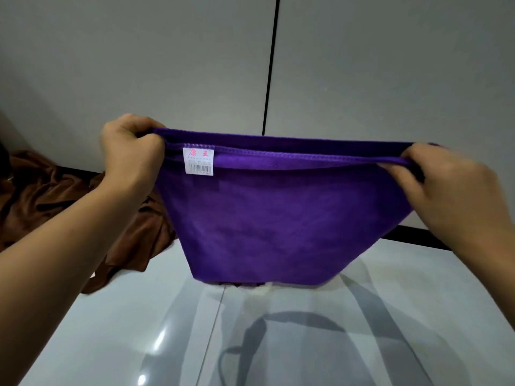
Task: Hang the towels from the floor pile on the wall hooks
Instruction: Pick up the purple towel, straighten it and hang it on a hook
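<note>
A purple towel [267,218] hangs folded in front of me, stretched wide by its top edge. A white label [198,161] with red characters is sewn near its upper left corner. My left hand [131,151] grips the towel's left top corner in a fist. My right hand [451,185] pinches the right top corner, fingers curled over the hem. The towel's lower edge hangs just above the floor. A crumpled brown towel [69,201] lies on the floor at the left, against the wall. No wall hook is in view.
A pale grey wall [139,51] with a vertical black seam [271,65] stands straight ahead. The glossy white tiled floor [139,330] reflects me. A dark baseboard strip [423,238] runs along the wall's foot at the right.
</note>
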